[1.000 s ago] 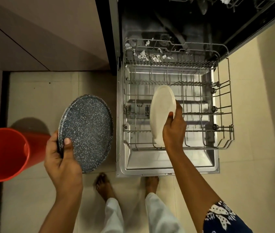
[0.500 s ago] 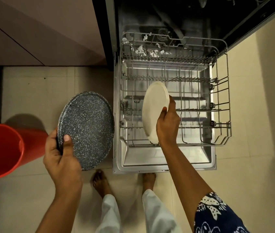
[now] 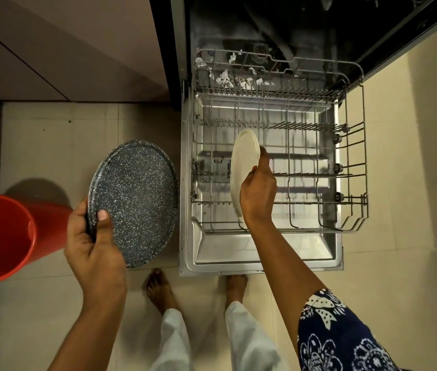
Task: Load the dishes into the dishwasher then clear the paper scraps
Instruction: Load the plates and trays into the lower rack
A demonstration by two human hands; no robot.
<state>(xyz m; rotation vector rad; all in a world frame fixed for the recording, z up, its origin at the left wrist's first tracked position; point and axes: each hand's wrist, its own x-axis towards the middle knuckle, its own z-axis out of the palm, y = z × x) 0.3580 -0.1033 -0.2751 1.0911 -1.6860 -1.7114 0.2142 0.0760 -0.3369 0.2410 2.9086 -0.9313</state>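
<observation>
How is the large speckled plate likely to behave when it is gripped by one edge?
The speckled plate looks stiff: it shows no sag though the left hand grips only its rim. One hand carries it, so it is probably not very heavy. Being round, it may roll if stood on edge outside the rack.

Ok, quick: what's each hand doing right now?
Left hand: holding the dark speckled plate by its rim.
Right hand: holding the white plate on edge over the dishwasher rack.
</observation>
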